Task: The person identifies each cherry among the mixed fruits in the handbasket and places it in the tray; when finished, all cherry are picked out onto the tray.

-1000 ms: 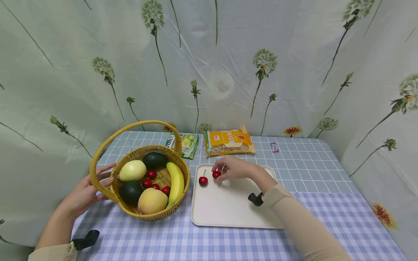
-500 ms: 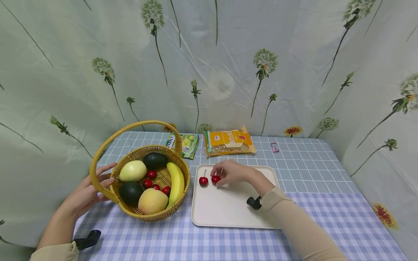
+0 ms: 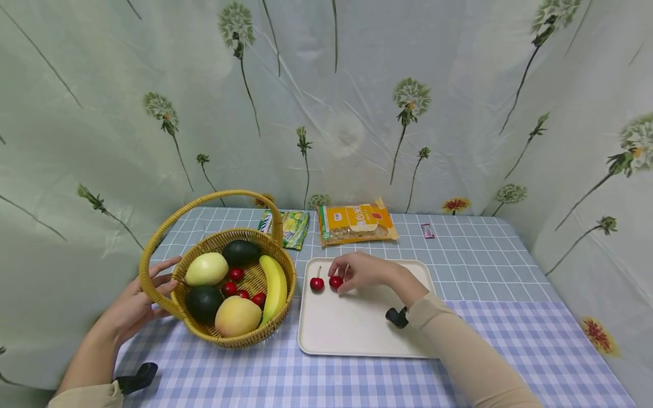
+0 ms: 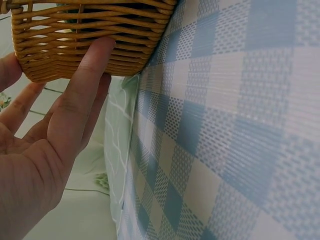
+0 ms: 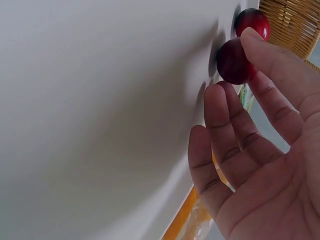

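Observation:
My right hand [image 3: 363, 271] is over the far part of the cream tray [image 3: 357, 328], pinching a dark red cherry [image 5: 232, 62] between thumb and index finger. Just left of it on the tray stands another cherry [image 3: 317, 284] with its stem up. In the right wrist view the other fingers are gently bent, close to the tray. My left hand [image 3: 127, 309] is at the left side of the yellow wicker basket [image 3: 245, 340], its fingers extended along the woven wall, below the arched handle. Inside are a banana [image 3: 275, 289], a peach [image 3: 238, 316], several cherries and other fruit.
Behind the tray lie an orange food packet [image 3: 357, 222] and a green packet [image 3: 295, 228]. A small pink wrapper [image 3: 427, 230] is at the back right. The basket's tall handle [image 3: 153, 238] arches above the fruit. A flowered curtain [image 3: 347, 113] borders the table.
My right hand has moved the pinched cherry slightly toward me and left, lower over the tray, then stayed there. The left hand and basket have not visibly moved.

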Available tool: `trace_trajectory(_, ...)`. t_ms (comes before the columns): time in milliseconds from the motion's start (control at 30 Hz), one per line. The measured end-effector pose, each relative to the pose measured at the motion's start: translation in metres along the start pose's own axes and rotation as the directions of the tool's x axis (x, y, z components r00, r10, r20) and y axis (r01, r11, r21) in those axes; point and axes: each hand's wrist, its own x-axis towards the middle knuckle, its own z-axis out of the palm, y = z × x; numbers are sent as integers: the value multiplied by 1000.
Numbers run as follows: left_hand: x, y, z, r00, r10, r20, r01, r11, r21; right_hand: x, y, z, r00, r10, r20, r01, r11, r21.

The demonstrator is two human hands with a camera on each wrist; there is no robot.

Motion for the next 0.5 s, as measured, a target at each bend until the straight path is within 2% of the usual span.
trace_trajectory(500,0,-1,-2,1000,-16,-7,16,1000,-1,-2,-3,-2,1000,-23,11,23,1000,1)
